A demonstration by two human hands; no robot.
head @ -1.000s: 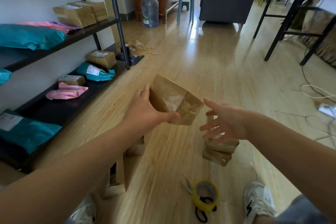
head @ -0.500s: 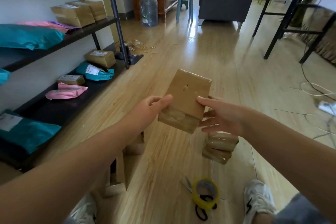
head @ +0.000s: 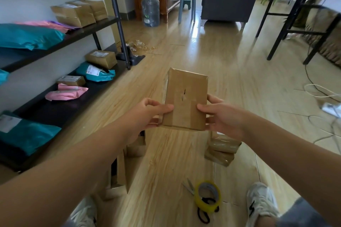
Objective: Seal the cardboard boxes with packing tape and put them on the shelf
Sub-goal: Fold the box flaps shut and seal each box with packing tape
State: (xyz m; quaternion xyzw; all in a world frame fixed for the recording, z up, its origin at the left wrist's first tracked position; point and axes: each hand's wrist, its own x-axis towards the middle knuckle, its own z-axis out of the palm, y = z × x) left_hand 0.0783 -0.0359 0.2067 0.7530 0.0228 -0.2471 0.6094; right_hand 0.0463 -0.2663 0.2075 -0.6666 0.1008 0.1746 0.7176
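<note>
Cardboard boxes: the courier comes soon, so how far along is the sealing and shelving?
Done: brown boxes already sit on the shelf. In hand: the left hand and right hand hold one taped box. Left: shelving it and the floor stack, which looks taped; the open cartons under the left arm still need the tape roll.

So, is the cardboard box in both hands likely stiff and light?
Probably stiff: the cardboard box shows flat faces though gripped only near its lower end. Likely light: the left hand and right hand hold it by thumbs and fingers.
</note>
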